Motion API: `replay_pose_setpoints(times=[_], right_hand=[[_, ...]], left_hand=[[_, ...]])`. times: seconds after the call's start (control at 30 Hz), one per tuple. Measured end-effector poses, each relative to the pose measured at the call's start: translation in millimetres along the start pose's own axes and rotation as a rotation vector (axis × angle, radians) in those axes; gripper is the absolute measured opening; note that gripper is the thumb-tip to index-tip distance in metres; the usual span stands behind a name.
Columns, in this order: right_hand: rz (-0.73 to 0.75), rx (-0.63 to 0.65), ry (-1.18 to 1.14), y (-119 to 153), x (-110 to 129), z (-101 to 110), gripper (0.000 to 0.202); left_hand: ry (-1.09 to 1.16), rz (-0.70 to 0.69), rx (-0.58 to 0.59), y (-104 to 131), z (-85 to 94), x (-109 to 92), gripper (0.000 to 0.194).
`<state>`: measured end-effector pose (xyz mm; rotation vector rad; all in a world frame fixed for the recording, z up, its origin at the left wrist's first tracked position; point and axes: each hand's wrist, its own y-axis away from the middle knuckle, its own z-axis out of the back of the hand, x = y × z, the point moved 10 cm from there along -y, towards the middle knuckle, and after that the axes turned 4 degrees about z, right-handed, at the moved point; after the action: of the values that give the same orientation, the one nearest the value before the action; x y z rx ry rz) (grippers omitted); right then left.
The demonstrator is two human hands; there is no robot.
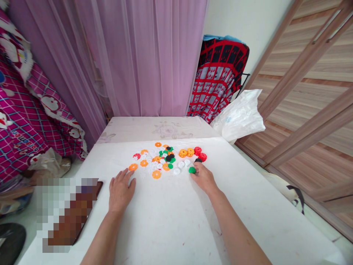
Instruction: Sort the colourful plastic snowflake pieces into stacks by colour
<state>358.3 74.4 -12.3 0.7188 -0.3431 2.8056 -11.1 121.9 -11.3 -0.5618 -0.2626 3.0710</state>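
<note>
My right hand (204, 178) pinches a green flower-shaped disc (192, 170) between thumb and fingertips, low over the white cloth. A black disc (198, 160) lies just beyond those fingers, partly hidden by them. My left hand (121, 188) rests with its fingers spread, its tips close to an orange notched disc (133, 167). Between the hands is a loose scatter of orange, white, green, red and black discs, including an orange one (156, 174) at the front. Right of the scatter are separate clusters: white discs (181, 165), yellow-orange discs (183, 153) and red discs (202, 157).
The white-covered table (165, 221) has a floral cloth (132, 129) at its far end. A pixelated brown flat object (74, 217) lies at the left edge. A white plastic bag (239, 116) hangs by the right far corner. A purple curtain (151, 55) closes off the back.
</note>
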Motion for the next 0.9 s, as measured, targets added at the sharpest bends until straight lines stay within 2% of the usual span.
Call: replay_pose_setpoints(times=[0.13,0.37,0.67,0.9], right_hand=[[-0.024,0.022,0.058,0,5,0,0.045],[-0.107,0.087,0.191,2,7,5,0.043],[-0.261,0.028,0.266,12,-30,24,0.032],[-0.252,0.005,0.253,-2,-43,32,0.036]], left_hand=[[-0.004,0.002,-0.008,0,2.7,-2,0.042],[-0.027,-0.011,-0.003,1,3.8,-4,0.043],[-0.009,-0.011,-0.011,1,2.1,-2,0.042],[-0.01,-0.004,-0.006,0,-0.1,0,0.042]])
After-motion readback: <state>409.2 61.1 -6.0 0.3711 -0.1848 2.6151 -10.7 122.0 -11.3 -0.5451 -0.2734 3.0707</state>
